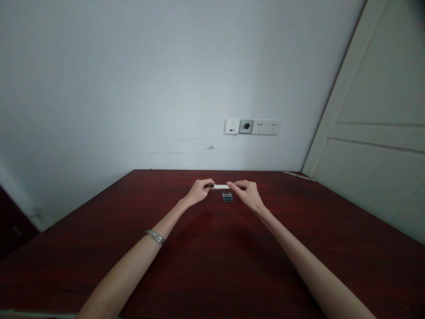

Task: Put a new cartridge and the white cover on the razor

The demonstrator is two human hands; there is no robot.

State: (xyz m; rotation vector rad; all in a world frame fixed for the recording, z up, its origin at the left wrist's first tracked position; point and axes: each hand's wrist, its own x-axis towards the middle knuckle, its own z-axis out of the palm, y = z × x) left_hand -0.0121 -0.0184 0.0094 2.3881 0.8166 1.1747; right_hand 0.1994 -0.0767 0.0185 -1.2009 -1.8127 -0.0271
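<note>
Both my arms reach out over a dark red wooden table [212, 266]. My left hand [198, 192] and my right hand [247, 193] pinch the two ends of a small white bar-shaped object [221, 187], held just above the table. Its left end, in my left fingers, looks dark. A small dark, shiny rectangular piece [227, 197] lies on the table right below the white object, between my hands. I wear a silver bracelet [155, 236] on my left wrist.
A white wall stands behind the table with a row of sockets [252, 126]. A white door [375, 133] is at the right. A thin pale strip [299, 175] lies at the table's far right edge.
</note>
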